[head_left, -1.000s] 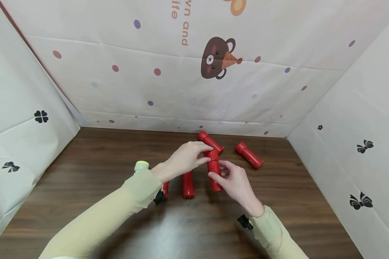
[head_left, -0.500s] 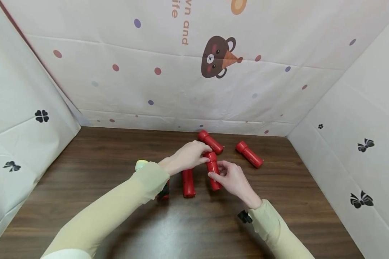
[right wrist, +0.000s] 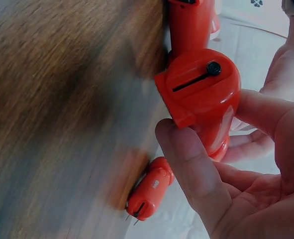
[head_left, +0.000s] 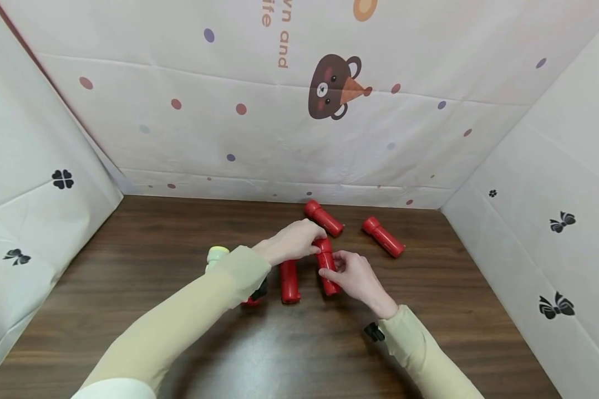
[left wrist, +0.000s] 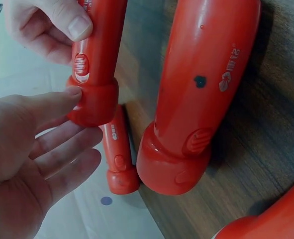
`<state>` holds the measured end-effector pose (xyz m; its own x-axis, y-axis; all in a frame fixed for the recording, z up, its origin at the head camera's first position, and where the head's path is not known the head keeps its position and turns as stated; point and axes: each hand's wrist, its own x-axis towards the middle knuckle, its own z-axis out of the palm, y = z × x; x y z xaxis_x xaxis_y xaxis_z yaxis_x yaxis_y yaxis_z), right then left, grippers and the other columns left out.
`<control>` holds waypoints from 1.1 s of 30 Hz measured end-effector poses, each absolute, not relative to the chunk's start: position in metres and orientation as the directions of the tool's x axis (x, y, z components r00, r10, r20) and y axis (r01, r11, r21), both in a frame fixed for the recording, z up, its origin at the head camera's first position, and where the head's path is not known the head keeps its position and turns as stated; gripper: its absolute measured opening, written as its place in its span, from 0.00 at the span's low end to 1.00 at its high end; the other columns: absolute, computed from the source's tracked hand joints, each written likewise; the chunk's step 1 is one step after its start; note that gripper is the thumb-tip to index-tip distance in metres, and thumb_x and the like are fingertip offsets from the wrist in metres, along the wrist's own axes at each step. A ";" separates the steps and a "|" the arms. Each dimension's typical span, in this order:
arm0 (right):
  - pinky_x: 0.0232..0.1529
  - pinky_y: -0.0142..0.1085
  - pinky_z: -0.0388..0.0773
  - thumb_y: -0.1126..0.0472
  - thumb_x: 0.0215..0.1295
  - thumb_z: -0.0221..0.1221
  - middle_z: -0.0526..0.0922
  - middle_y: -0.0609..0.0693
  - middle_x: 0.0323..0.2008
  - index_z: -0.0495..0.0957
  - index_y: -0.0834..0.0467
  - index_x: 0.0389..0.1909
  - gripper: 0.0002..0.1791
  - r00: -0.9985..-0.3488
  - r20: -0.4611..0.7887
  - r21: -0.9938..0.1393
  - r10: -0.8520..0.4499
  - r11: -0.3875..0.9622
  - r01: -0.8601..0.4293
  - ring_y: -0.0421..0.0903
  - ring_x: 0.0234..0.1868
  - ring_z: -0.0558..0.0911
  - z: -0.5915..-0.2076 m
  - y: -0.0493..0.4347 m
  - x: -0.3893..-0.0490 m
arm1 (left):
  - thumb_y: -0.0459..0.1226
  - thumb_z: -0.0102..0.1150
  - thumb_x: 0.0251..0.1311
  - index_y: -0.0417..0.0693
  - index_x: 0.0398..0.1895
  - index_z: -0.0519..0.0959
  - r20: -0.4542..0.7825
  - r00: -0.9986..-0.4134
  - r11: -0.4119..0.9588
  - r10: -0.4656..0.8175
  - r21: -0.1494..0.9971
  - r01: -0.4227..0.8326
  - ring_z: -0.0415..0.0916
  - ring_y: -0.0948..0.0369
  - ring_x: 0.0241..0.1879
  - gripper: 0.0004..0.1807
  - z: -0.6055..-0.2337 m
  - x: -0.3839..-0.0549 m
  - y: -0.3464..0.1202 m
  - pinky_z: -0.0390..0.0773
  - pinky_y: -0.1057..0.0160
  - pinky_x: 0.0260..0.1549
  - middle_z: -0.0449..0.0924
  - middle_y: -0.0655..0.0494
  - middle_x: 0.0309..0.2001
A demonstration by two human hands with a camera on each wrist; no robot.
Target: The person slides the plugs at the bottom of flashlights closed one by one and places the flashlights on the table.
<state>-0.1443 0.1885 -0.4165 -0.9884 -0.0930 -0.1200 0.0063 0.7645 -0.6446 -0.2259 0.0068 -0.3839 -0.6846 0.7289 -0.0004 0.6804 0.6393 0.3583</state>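
Both hands hold one red flashlight point(head_left: 325, 262) over the middle of the wooden table. My left hand point(head_left: 293, 241) pinches its wider head between thumb and fingers; the left wrist view shows the thumb on the flashlight's head point(left wrist: 94, 102). My right hand point(head_left: 356, 279) grips the lower body. A black slider sits in a slot on the flashlight's tail end point(right wrist: 196, 82), which faces the right wrist camera. Another red flashlight point(head_left: 290, 284) lies just left of the held one, its upper part hidden by the left hand.
Behind the hands lies a red flashlight point(head_left: 325, 219), and another red flashlight point(head_left: 383, 237) lies to the right. A pale green object point(head_left: 217, 255) with a yellow top and a red item point(head_left: 252, 302) are partly hidden by the left arm. Printed sheets wall the table point(head_left: 179, 233).
The held flashlight's head has come slightly lower and left in the head view. My left forearm has shifted right, covering more of the red item beneath it. My right hand has barely moved.
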 end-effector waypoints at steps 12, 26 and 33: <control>0.28 0.31 0.78 0.55 0.65 0.72 0.89 0.53 0.33 0.82 0.64 0.54 0.23 -0.988 -0.135 -0.610 -0.077 0.792 0.022 0.41 0.27 0.80 -0.421 0.184 -0.143 | 0.35 0.70 0.67 0.47 0.44 0.87 -0.050 -0.681 0.650 0.731 0.352 0.673 0.72 0.61 0.36 0.05 -0.391 -0.227 0.011 0.77 0.64 0.41 0.85 0.56 0.35; 0.24 0.32 0.75 0.55 0.65 0.72 0.85 0.50 0.27 0.81 0.64 0.56 0.24 -0.987 -0.145 -0.575 -0.063 0.818 0.033 0.42 0.22 0.77 -0.427 0.180 -0.142 | 0.35 0.71 0.65 0.47 0.40 0.87 -0.081 -0.688 0.670 0.722 0.331 0.665 0.72 0.61 0.34 0.03 -0.392 -0.226 0.017 0.74 0.65 0.39 0.83 0.55 0.33; 0.27 0.32 0.77 0.55 0.65 0.72 0.88 0.51 0.31 0.83 0.64 0.55 0.23 -0.989 -0.127 -0.566 -0.074 0.824 0.011 0.41 0.26 0.79 -0.429 0.182 -0.142 | 0.35 0.71 0.65 0.47 0.41 0.87 -0.089 -0.691 0.677 0.717 0.323 0.661 0.72 0.61 0.34 0.04 -0.396 -0.228 0.018 0.75 0.66 0.39 0.85 0.55 0.34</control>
